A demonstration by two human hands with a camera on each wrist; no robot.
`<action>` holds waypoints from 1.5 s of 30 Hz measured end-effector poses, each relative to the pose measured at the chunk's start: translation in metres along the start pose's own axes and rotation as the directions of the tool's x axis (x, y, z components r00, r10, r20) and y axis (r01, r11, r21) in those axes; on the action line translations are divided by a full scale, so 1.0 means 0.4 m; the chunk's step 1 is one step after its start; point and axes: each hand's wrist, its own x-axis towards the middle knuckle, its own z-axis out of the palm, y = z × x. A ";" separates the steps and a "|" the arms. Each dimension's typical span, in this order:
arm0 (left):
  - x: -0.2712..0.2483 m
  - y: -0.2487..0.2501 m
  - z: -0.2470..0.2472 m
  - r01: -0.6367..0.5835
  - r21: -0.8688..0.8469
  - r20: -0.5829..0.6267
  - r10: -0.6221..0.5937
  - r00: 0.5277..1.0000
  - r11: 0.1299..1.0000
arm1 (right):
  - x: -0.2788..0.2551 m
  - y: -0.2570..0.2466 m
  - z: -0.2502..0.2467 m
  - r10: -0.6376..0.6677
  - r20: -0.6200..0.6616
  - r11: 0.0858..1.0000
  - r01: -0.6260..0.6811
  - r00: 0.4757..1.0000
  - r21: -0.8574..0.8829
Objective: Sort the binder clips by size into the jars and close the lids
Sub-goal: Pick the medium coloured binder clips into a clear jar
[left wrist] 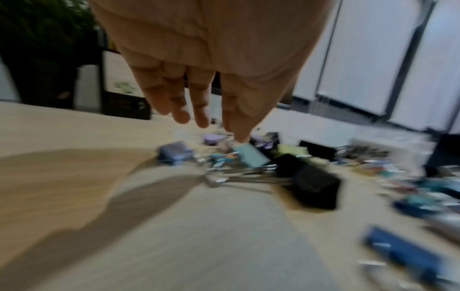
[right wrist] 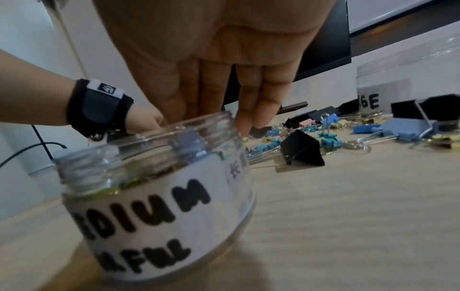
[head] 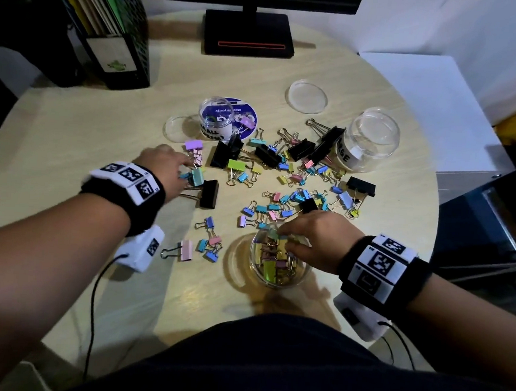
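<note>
Medium clips going into the medium jar (head: pixel 279 260), sorting still midway.

My right hand (head: pixel 315 240) sits over that jar's mouth, fingers straight down, apparently letting go; my left hand (head: pixel 163 169), beyond and left of the jar, fingers loose, touches a teal clip (head: pixel 197 176), though blur hides any grip. Next: pinch it and carry it over.

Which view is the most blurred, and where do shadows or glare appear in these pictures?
Left wrist view: strongest motion blur, clips smeared, with the left hand casting a broad shadow on the table. Right wrist view: the medium jar fairly sharp, the background soft. Head view: sharp, dim at the edges, mild glare on the large jar.
</note>
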 end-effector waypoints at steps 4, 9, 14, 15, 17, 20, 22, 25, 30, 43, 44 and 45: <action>0.050 -0.061 0.014 0.034 0.059 0.085 -0.039 0.996 0.998 | 0.010 0.007 0.001 0.032 -0.003 0.999 -0.032 0.999 0.012; 0.071 -0.067 0.031 0.015 0.090 0.066 -0.021 0.998 0.996 | 0.017 0.012 -0.002 0.058 -0.018 0.998 -0.057 0.998 0.041; 0.059 -0.060 0.025 0.101 0.036 0.014 -0.102 0.995 0.994 | 0.025 0.019 -0.001 0.040 -0.036 0.998 -0.038 0.999 0.043; 0.050 -0.061 0.017 0.137 0.015 0.000 -0.137 0.991 0.990 | 0.026 0.023 0.001 0.033 -0.046 0.998 -0.030 0.998 0.051; 0.029 -0.059 -0.005 0.201 -0.054 -0.035 -0.203 0.979 0.978 | 0.024 0.029 0.006 0.011 -0.100 0.996 -0.003 0.995 0.085; -0.017 -0.019 -0.042 0.178 -0.177 -0.074 -0.194 0.978 0.968 | 0.020 0.035 0.012 -0.014 -0.218 0.989 0.045 0.976 0.138; -0.063 0.042 -0.056 0.047 -0.201 -0.102 -0.069 0.992 0.978 | 0.022 0.036 0.008 -0.005 -0.270 0.987 0.047 0.963 0.151; -0.138 0.153 -0.054 -0.180 -0.239 -0.076 0.167 0.983 0.954 | 0.029 0.037 -0.002 0.045 -0.235 0.988 -0.008 0.971 0.156; -0.185 0.253 -0.005 -0.399 -0.126 0.105 0.412 0.905 0.908 | 0.037 0.038 0.000 0.095 -0.222 0.985 -0.059 0.970 0.160; -0.127 0.153 0.021 -0.283 -0.351 -0.126 0.255 0.959 0.893 | 0.036 0.042 0.009 0.121 -0.229 0.980 -0.079 0.966 0.185; -0.102 0.129 0.021 -0.249 -0.291 -0.117 0.224 0.968 0.924 | 0.036 0.041 0.009 0.123 -0.230 0.979 -0.080 0.965 0.186; -0.078 0.108 0.022 -0.217 -0.219 -0.088 0.202 0.975 0.951 | 0.036 0.041 0.009 0.122 -0.231 0.979 -0.079 0.965 0.186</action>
